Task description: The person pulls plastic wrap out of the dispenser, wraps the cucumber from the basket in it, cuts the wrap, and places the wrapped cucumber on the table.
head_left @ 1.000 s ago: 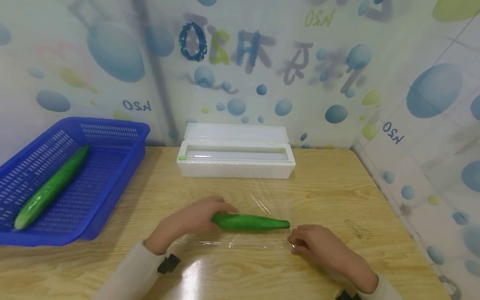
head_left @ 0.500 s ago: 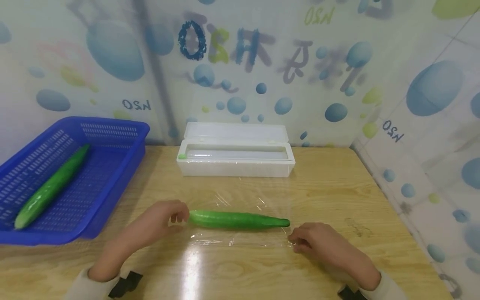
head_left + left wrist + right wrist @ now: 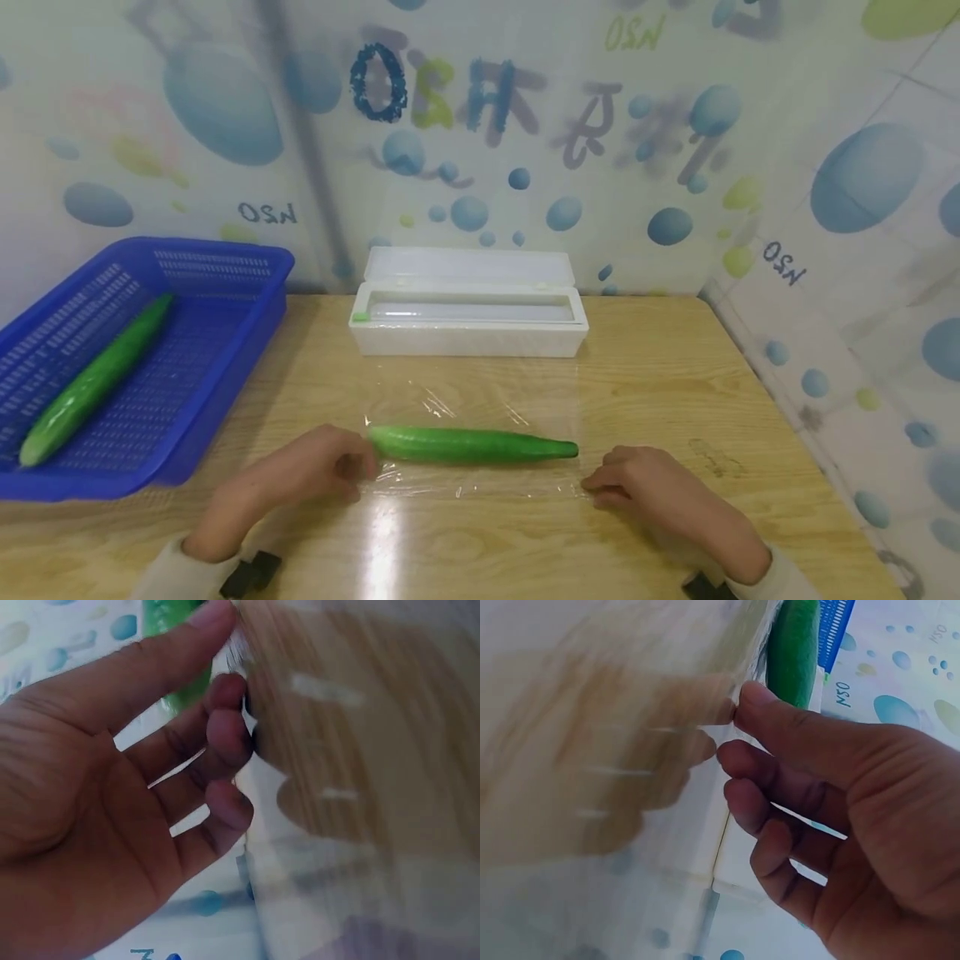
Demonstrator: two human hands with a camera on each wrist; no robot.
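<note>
A green cucumber [image 3: 472, 446] lies crosswise on a sheet of clear plastic wrap [image 3: 480, 490] spread over the wooden table. Its pale end points left, close to my left hand [image 3: 318, 467]. There, thumb and fingers are bent at the film's near left corner and pinch its edge, with fine creases by the thumb in the left wrist view. Beyond the cucumber's dark tip, my right hand [image 3: 660, 492] pinches the near right corner of the film between thumb and forefinger. The other fingers [image 3: 746, 799] curl loosely at the table.
A white wrap dispenser box [image 3: 468, 340], lid raised, stands at the back, and the film runs out of it toward me. On the left, a blue plastic basket [image 3: 217, 375] holds another cucumber [image 3: 97, 379]. Patterned walls close off the back and right.
My left hand has let go of the cucumber's left end and moved left, then down to the film's near left corner. The right hand has stayed at its corner.
</note>
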